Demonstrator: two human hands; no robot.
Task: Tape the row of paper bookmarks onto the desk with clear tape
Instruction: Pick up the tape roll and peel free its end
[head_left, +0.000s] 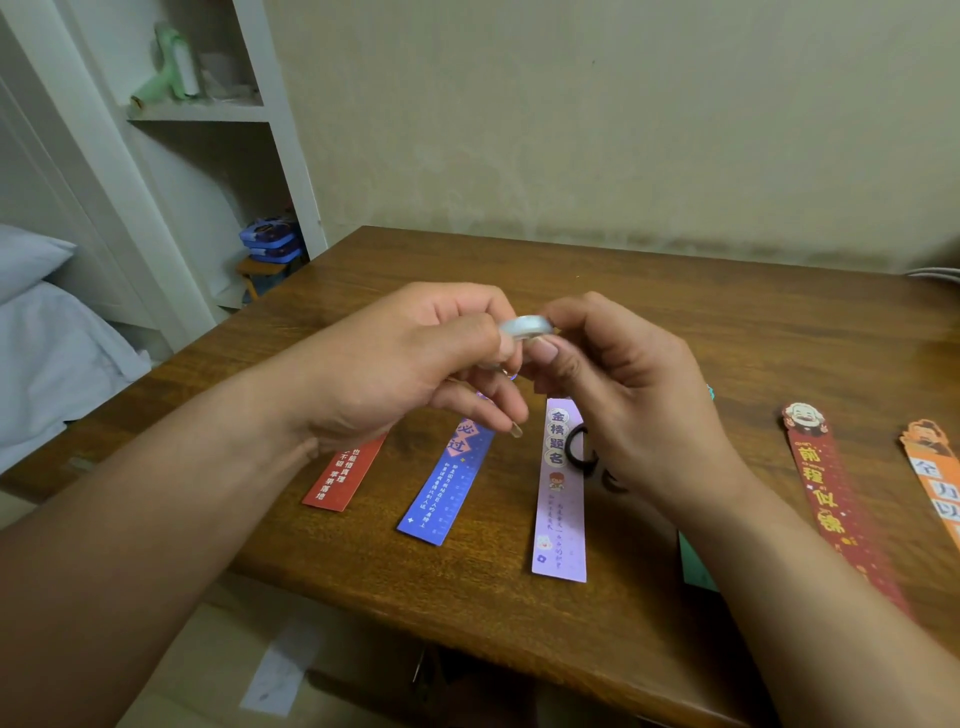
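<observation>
Head view, sole view available.

Centre of frame: the left hand (415, 358) and the right hand (623, 395) meet above the brown wooden surface (467, 270). Between them is a small pale roll of clear tape (522, 328), raised off the surface. The left hand's fingers are curled round the roll's left side. The right hand's thumb and fingertips pinch its right edge. It cannot be told whether a tape end is lifted free.

Lower half of frame: the row of paper bookmarks lies flat on the surface, well spaced. From left to right they are a red paper bookmark (345, 473), a blue paper bookmark (449, 478), a lilac paper bookmark (558, 493), a dark red bookmark with a cartoon head (826, 493) and an orange bookmark (935, 478) cut off by the right edge. A green strip (696, 566) shows beside the right forearm and is mostly hidden. No tape is visible on any of them.

A black loop (579, 447) lies just beside the lilac bookmark, under the right hand.

Handling judgement: the roll is light and rigid, best held by its rim while a nail finds the end. The tape is thin, clingy and prone to folding on itself. The bookmarks are light thin card that slides easily, so each should be pressed flat near one end while it is taped.

Upper left of frame: white shelving (208, 111) and a pillow (31, 260).
</observation>
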